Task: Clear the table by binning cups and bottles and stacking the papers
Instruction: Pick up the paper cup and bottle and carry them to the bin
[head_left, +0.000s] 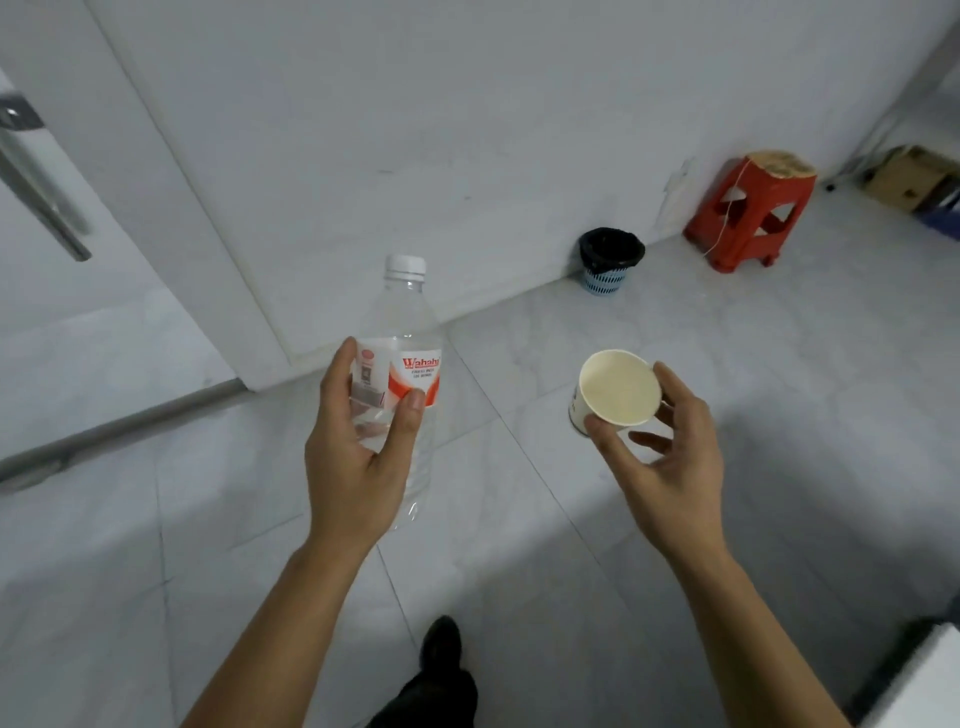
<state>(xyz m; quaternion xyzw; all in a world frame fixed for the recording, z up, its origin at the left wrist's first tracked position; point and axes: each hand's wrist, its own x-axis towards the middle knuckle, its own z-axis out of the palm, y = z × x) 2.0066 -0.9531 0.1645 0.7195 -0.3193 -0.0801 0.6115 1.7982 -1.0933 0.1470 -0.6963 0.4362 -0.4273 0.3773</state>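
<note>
My left hand (353, 457) grips a clear plastic bottle (410, 322) with a white cap and a red and white label, held upright over the floor. My right hand (670, 467) holds a white paper cup (618, 387) by its rim and side, its open mouth tilted towards me and showing nothing inside. A small bin (610, 260) with a black liner and a blue and white mesh body stands on the floor against the wall, further off and between the two hands. No table or papers are in view.
A red plastic stool (748, 218) stands right of the bin. Cardboard boxes (909, 176) lie at the far right. A white door (62, 218) with a metal handle is at the left. My dark shoe (441, 670) steps on the pale tiled floor. A white edge (930, 675) shows bottom right.
</note>
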